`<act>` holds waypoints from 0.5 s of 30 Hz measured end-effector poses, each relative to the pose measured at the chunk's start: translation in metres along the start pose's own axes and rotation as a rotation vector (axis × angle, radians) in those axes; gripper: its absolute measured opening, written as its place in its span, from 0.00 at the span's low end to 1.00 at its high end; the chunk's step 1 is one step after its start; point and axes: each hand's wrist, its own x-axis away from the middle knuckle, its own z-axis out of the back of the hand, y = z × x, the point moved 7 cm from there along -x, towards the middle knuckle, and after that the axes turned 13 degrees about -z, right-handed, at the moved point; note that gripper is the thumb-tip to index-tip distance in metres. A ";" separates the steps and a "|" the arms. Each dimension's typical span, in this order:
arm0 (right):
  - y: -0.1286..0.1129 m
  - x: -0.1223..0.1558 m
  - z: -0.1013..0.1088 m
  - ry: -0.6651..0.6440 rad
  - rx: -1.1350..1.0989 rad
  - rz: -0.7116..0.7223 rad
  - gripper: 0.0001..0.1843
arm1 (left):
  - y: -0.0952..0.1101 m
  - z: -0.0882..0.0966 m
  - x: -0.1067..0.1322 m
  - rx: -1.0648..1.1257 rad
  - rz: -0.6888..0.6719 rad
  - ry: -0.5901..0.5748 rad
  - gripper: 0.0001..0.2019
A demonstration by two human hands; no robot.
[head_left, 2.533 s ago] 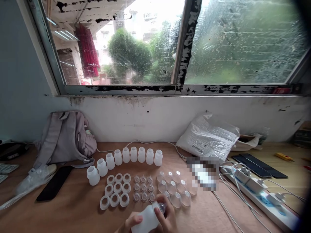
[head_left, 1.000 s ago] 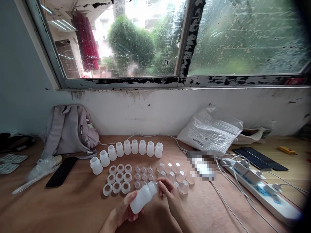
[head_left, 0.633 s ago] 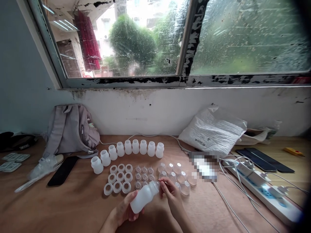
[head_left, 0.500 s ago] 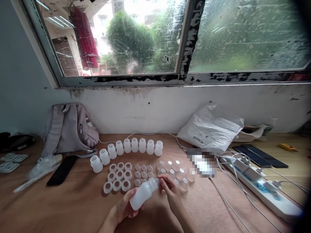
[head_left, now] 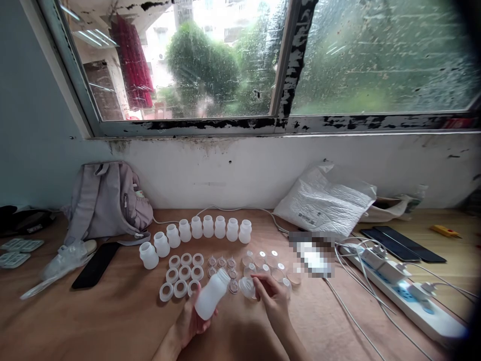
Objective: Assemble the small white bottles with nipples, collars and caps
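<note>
My left hand (head_left: 190, 321) grips a small white plastic bottle (head_left: 210, 295) by its base, neck tilted up and away, mouth uncovered. My right hand (head_left: 271, 297) pinches a clear dome cap (head_left: 248, 287) just right of the bottle's neck, apart from it. Behind them on the wooden table lie white screw rings (head_left: 183, 274), small teats (head_left: 222, 262) and clear caps (head_left: 267, 263) in groups. A curved row of several white bottles (head_left: 203, 228) stands further back.
A grey backpack (head_left: 107, 200) leans on the wall at left, with a black phone (head_left: 94, 265) in front. A white plastic bag (head_left: 325, 200), power strip (head_left: 408, 296) with cables and two dark phones (head_left: 398, 244) lie at right.
My right hand has come off the bottle's neck with the clear cap in its fingers. The left hand has tilted the bottle more upright and shifted it slightly left.
</note>
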 end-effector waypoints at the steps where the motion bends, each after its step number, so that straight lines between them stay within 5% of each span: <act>1: 0.000 0.003 -0.005 -0.020 0.070 0.022 0.09 | 0.003 0.000 -0.001 0.027 -0.028 0.014 0.27; 8: 0.012 0.021 -0.053 -0.254 0.531 0.201 0.10 | 0.012 0.005 -0.005 0.067 -0.164 0.070 0.22; 15: 0.022 0.018 -0.058 -0.323 0.615 0.168 0.10 | 0.013 0.012 -0.007 -0.089 -0.319 0.091 0.30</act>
